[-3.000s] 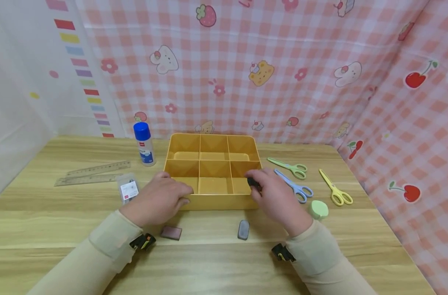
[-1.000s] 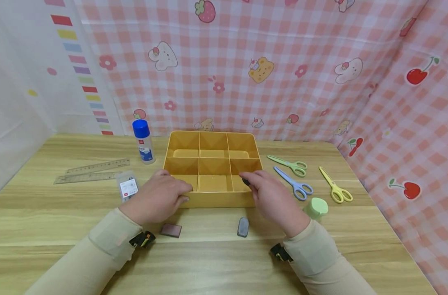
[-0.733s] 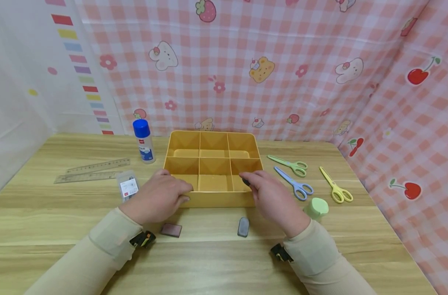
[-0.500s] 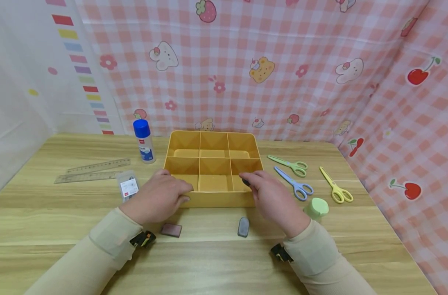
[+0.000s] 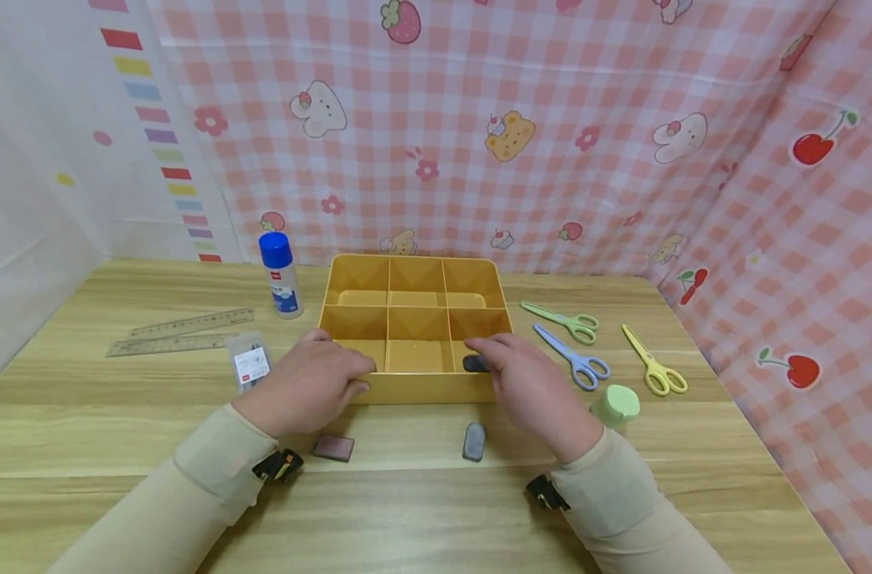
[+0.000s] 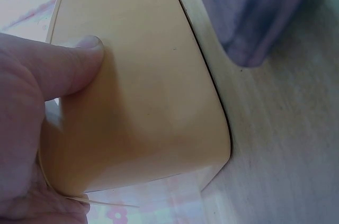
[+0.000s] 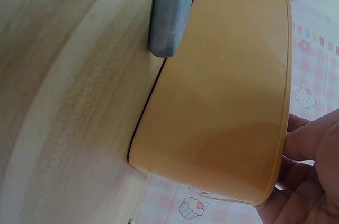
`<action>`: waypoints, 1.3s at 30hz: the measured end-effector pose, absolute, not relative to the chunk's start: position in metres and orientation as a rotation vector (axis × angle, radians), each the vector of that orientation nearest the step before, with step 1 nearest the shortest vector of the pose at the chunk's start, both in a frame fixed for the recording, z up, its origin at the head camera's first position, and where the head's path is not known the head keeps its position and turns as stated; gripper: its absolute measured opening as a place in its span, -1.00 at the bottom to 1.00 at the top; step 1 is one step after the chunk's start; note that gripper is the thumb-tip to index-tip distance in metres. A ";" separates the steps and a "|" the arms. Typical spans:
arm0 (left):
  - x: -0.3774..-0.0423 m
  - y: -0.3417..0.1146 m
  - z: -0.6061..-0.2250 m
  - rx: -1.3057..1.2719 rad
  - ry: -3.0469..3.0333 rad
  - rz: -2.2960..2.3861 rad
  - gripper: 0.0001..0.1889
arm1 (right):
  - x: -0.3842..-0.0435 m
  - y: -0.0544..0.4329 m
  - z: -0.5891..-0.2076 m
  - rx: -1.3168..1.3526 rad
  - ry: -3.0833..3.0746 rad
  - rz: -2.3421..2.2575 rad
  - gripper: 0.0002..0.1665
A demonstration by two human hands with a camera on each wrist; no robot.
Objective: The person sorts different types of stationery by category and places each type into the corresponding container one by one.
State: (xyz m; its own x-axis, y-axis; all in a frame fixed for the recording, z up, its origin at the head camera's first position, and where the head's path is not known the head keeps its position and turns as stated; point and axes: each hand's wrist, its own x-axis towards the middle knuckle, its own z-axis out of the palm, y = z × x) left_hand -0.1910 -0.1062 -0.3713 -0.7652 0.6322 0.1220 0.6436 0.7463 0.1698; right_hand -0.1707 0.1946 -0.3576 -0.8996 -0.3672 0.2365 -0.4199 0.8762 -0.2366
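A yellow divided storage box (image 5: pixel 429 389) with two rows of compartments sits at the table's middle. At its front left corner, my left hand (image 5: pixel 310 383) grips the wall; the left wrist view shows the thumb (image 6: pixel 79 65) pressed flat on the outer face. Over the front right compartment, my right hand (image 5: pixel 536 387) reaches past the rim. Just beneath its fingertips a small black eraser-like block (image 5: pixel 475 363) lies low in that compartment, partly covered by the hand. In the right wrist view the right hand (image 7: pixel 312 166) is beside the box edge, its fingertips hidden behind the wall.
Before the box lie a reddish-brown block (image 5: pixel 333 447) and a grey rounded block (image 5: pixel 473 442). Glue bottle (image 5: pixel 281 279), clear rulers (image 5: pixel 178 335) and a labelled pack (image 5: pixel 249 363) are left. Green (image 5: pixel 561 319), blue (image 5: pixel 572 357) and yellow scissors (image 5: pixel 653 363) and a green lidded item (image 5: pixel 618 404) are right.
The black block has left the right fingertips and dropped lower in the front right compartment. Before that, the right hand had shifted slightly left. The left hand keeps its hold on the box.
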 end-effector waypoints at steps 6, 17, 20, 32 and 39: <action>-0.192 -0.106 -0.372 -1.064 -2.876 -0.300 -0.77 | -0.170 0.194 -0.355 0.602 -2.887 0.416 -0.54; -0.192 -0.104 -0.371 -1.057 -2.894 -0.310 -0.78 | -0.168 0.194 -0.354 0.595 -2.913 0.418 -0.53; -0.191 -0.105 -0.371 -1.056 -2.898 -0.314 -0.79 | -0.165 0.193 -0.353 0.615 -2.903 0.434 -0.52; -0.192 -0.106 -0.372 -1.061 -2.880 -0.300 -0.76 | -0.149 0.182 -0.343 0.804 -2.802 0.437 -0.64; -0.192 -0.105 -0.371 -1.064 -2.880 -0.300 -0.75 | -0.141 0.180 -0.339 0.883 -2.789 0.429 -0.74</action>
State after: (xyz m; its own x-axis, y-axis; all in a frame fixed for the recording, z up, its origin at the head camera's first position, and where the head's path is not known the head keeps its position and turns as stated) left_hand -0.1916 -0.1051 -0.3714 -0.7609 0.6377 0.1198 0.6487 0.7436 0.1622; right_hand -0.1411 0.1797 -0.3385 -0.8061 -0.5316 0.2598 -0.5851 0.7815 -0.2165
